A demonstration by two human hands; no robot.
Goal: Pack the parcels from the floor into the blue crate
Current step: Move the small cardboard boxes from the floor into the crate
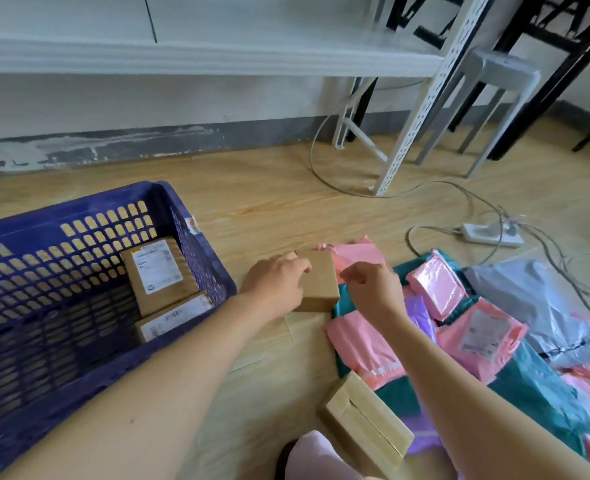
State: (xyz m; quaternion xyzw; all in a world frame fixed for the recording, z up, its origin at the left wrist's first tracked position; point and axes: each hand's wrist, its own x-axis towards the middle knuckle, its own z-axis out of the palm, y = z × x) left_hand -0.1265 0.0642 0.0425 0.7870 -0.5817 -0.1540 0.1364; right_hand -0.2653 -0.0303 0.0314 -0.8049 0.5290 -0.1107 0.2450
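My left fingers (295,266) are curled over the left edge of the box (321,282). I cannot see the thumb, so I judge that my left hand (274,285) grips it from that side alone. My right fingers (357,276) are bent close together at the box's other edge, right over a pink mailer (352,254). I cannot tell whether they pinch the box, the mailer or nothing.

The box lies flat on the floor (269,209), between the crate (196,268) and the heap of mailers (477,334), touching the heap.

If I lift with the left grip alone, the box may twist and slip out. If my right fingers have caught the pink film, the mailer may drag up with it and spill the heap.

The crate's wall stands high beside my wrist, so a low carry could knock the box against the rim. Two boxes (158,271) already fill the crate's far right corner, one nearly touching the other. Dropped on them askew, this one would sit tilted and waste room.

A third box (366,427) lies close by my right forearm, and a careless elbow could shove it.
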